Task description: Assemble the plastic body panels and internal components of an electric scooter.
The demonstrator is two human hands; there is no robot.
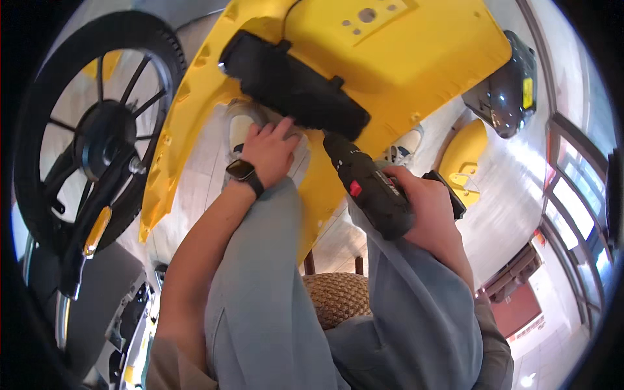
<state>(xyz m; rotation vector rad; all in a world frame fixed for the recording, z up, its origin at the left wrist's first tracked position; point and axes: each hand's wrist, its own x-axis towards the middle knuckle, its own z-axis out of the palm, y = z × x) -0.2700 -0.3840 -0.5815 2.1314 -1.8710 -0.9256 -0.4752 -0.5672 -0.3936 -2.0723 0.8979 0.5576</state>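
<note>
A cordless drill (370,185), black with a small red switch, is gripped by my right hand (426,201), its fingers wrapped round the handle. The drill's nose meets the lower edge of a long black light-like unit (292,84); the exact tip contact is hard to see. That unit lies across a large curved yellow body panel (416,71), with a thin black cable running up from it. My left hand (270,149), with a dark watch on the wrist, has its fingers spread, fingertips at the unit's lower edge. The panel rests in front of and between my knees.
A black spoked wheel (107,136) with its fork stands at the left. A glossy dark shell (510,91) and a smaller yellow piece (463,159) lie on the floor at the right. Below me is a woven seat (337,296). Glass doors (575,195) stand further right.
</note>
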